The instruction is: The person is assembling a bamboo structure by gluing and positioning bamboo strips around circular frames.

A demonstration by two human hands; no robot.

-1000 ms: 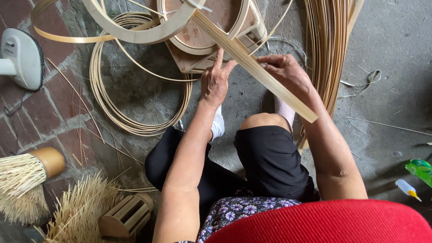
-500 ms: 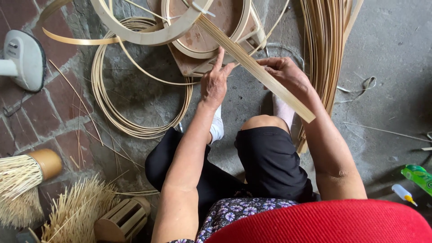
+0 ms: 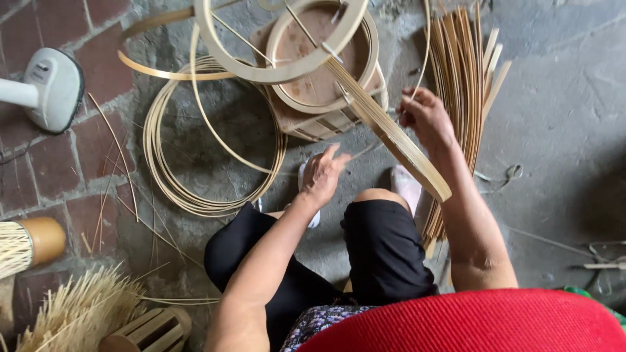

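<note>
1. Where the view begins, nearest the camera, a red woven hat brim [image 3: 482, 322] fills the lower right, with black trousers [image 3: 385, 251] over bent knees just beyond it.
2. At the near left lie a slatted wooden cage [image 3: 147, 331], a heap of pale straw fibres [image 3: 72, 316] and a brush with a round wooden cap [image 3: 29, 242].
3. The left hand [image 3: 323, 177] hangs above the knees with its fingers loosely spread and slightly curled; it grips nothing, and its fingertips point towards the strip without touching it.
4. The bamboo strip [image 3: 391, 140] is a broad, flat, pale yellow band with a smooth face. It runs aslant from its free end near the right knee up and left, where it bends into a large hoop [image 3: 235, 62] at the far middle of the scene.
5. The right hand [image 3: 427, 117] sits just right of the strip, fingers bent inwards and nearly closed. It appears to pinch a thin splint [image 3: 427, 39] that rises to the far edge; whether it also touches the broad strip I cannot tell.
6. Right of that hand a bundle of long bamboo slats [image 3: 466, 85] lies on the grey floor.
7. Farther off, a round wooden form [image 3: 319, 58] stands under the hoop, a coil of thin bamboo [image 3: 163, 163] lies left of it, and a white fan base [image 3: 52, 88] rests at the far left on brick.
</note>
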